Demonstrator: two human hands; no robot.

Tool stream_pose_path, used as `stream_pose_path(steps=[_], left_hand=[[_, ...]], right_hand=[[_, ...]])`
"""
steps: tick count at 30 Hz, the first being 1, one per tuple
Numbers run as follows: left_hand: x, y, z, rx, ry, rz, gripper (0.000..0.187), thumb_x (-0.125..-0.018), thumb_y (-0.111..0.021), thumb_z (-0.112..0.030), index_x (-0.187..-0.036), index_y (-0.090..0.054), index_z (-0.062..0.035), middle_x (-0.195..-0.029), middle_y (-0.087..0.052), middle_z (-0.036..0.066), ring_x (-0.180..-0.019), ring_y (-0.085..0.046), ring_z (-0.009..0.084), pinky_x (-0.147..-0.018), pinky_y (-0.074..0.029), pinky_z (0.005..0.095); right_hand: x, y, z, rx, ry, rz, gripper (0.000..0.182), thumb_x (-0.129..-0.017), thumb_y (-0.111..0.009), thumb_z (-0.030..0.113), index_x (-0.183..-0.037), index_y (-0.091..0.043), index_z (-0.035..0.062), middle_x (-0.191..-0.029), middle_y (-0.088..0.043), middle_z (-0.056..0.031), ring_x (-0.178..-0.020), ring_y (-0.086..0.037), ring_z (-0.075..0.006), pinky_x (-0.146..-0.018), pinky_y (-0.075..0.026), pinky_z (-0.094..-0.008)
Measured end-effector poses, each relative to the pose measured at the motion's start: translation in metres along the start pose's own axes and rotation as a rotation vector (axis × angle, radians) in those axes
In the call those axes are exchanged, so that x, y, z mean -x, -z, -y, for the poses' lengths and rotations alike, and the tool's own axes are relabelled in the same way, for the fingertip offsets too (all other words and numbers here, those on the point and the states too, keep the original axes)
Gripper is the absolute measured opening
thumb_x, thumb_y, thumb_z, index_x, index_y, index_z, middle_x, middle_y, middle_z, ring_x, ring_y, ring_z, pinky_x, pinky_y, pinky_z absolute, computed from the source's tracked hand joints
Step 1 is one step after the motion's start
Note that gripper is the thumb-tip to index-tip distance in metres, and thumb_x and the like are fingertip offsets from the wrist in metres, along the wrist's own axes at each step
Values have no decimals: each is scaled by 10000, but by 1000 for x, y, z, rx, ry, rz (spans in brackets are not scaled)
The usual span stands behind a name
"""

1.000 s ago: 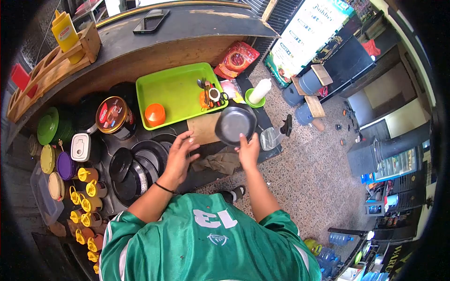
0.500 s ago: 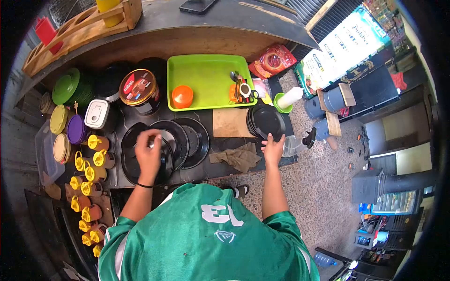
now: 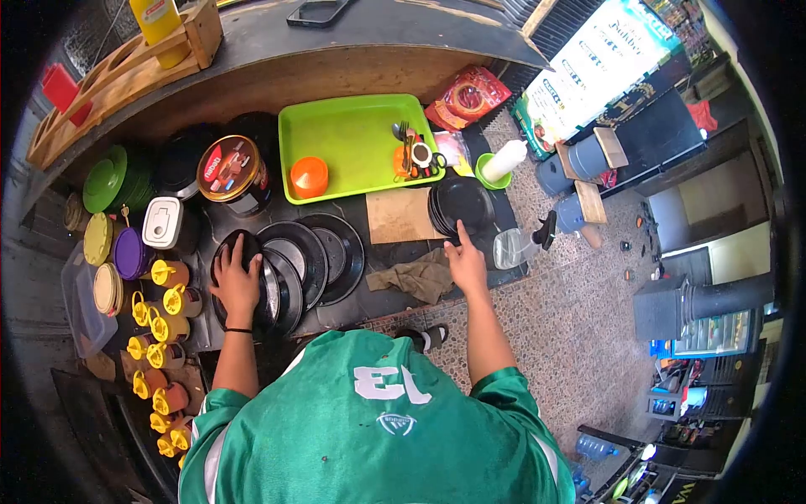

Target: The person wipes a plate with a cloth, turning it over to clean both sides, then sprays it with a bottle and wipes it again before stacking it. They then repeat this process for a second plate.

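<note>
Several black plates [image 3: 342, 254] overlap in a row on the dark counter. My left hand [image 3: 236, 281] rests with spread fingers on the leftmost plate, which is tilted. My right hand [image 3: 466, 262] has its fingers apart, the index finger reaching toward a stack of small black plates [image 3: 467, 204]. A crumpled brown cloth [image 3: 413, 277] lies just left of my right hand. Behind it is a flat brown board [image 3: 403, 217]. Neither hand appears to grip anything.
A green tray [image 3: 353, 139] holds an orange bowl [image 3: 309, 177] and cutlery. Yellow-lidded containers [image 3: 170, 326] line the left side, near a round tub [image 3: 231, 172]. A white bottle [image 3: 505, 160] stands in a green cup at right, by a clear container [image 3: 510, 249].
My left hand has moved left and down onto the leftmost plate, now tilted and apart from the others. My right hand has drawn slightly back from the small plates. The view has shifted.
</note>
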State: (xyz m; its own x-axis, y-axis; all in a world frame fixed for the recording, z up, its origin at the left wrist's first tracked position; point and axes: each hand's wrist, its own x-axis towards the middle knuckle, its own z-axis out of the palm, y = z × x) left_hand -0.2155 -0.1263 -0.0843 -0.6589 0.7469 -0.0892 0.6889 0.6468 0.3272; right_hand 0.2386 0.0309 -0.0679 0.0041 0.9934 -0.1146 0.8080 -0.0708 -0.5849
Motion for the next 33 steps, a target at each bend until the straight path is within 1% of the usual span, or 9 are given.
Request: stream_pose_path(steps=[3,7,12,13,14,16,17,21,33], left_hand=[[3,-7,5,-61,-43,-49,593,-1077,-598,-504,-1639,-446,-391,-1707,-443,98,-1585,-365,412,-1108,-293,827],[2,-8,21,-24,-194,-212,499,-1135,-528,-390,-1619,-491,-275,-1645,-521,124,-1501,-496,392,-1148,-380,690],[0,20,24,225,-241,-334,432,-1158,-501,-287,-1550,-572,-118,-1540,-618,171,-1401,-602,367,-1147,-474,442],[-3,21,26,417,-215,-424,418,-1166,-487,-268,-1523,-590,-79,-1512,-636,185,-1382,-616,358,-1134,-481,418],[-7,22,29,611,-188,-512,410,-1173,-473,-250,-1497,-607,-39,-1484,-654,200,-1362,-631,350,-1121,-487,394],[-18,28,38,717,-112,-706,474,-1193,-412,-282,-1468,-593,59,-1445,-670,202,-1309,-648,297,-1124,-480,391],[-26,25,47,921,83,-716,496,-1194,-408,-304,-1462,-584,75,-1428,-671,205,-1296,-648,297,-1120,-482,387],[-28,52,36,1585,390,-657,519,-1188,-423,-350,-1423,-570,89,-1384,-673,203,-1259,-659,274,-1112,-508,381],[-1,57,-4,1865,353,-424,484,-1168,-483,-380,-1391,-606,32,-1390,-686,179,-1229,-706,295,-1101,-563,447]], right_hand=[[-5,0,6,-129,-36,67,651,-1046,-696,282,-1652,-470,210,-850,-782,-134,-750,-731,-307,-788,-564,-423],[-6,6,9,-190,-23,-47,584,-1035,-696,296,-1591,-552,187,-919,-778,-179,-883,-755,-382,-883,-562,-481],[-28,6,-4,104,210,-602,353,-1020,-722,270,-1311,-678,75,-1286,-612,-169,-1250,-574,-382,-1100,-470,-499],[-37,12,-3,81,176,-478,513,-984,-773,390,-1395,-659,104,-1524,-497,-192,-1444,-419,-432,-1201,-377,-560],[-41,13,-2,79,171,-483,513,-984,-773,390,-1395,-659,104,-1524,-497,-192,-1444,-419,-432,-1201,-377,-560],[-48,18,12,231,199,-391,739,-894,-827,564,-1481,-627,162,-1641,-405,-225,-1540,-306,-493,-1259,-307,-596],[-54,20,13,278,139,-263,1004,-766,-847,731,-1587,-544,239,-1761,-229,-217,-1610,-155,-538,-1283,-245,-656],[-59,23,42,445,-29,13,1223,-676,-852,807,-1686,-380,305,-1811,-77,-177,-1628,-62,-561,-1228,-273,-756],[-64,3,26,510,50,-31,1039,-785,-876,636,-1655,-386,347,-1745,-239,-155,-1597,-167,-541,-1227,-366,-675]])
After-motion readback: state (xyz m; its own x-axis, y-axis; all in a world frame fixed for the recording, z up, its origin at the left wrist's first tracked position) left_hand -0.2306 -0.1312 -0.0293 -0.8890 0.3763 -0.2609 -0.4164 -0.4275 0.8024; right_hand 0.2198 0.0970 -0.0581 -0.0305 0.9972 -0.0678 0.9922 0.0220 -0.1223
